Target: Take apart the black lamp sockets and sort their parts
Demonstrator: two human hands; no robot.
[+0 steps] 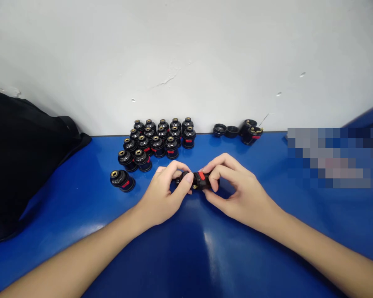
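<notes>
Left hand [163, 194], right hand [239, 190], both holding black part [200, 182], blue table [161, 256]

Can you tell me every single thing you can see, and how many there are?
Shiny black bell-shaped fittings with brass-coloured tops: sixteen grouped, black, many showing red marks, at the table's back; one more apart, nearer the left arm
Shallow round black caps: two, black, right of the group
Black open cups with brass-coloured bits: two, black, right of the caps
Black cylindrical piece with a red mark: one, black, between the hands
Black cloth: one, black, far left
Smooth table: one, blue, below everything
Wall: one, whitish, behind
Blue bar: one, blue, far right
Pixelated patch: one, mixed colours, right; contents hidden
Left hand: one, bare, on the piece
Right hand: one, bare, on the piece
</notes>
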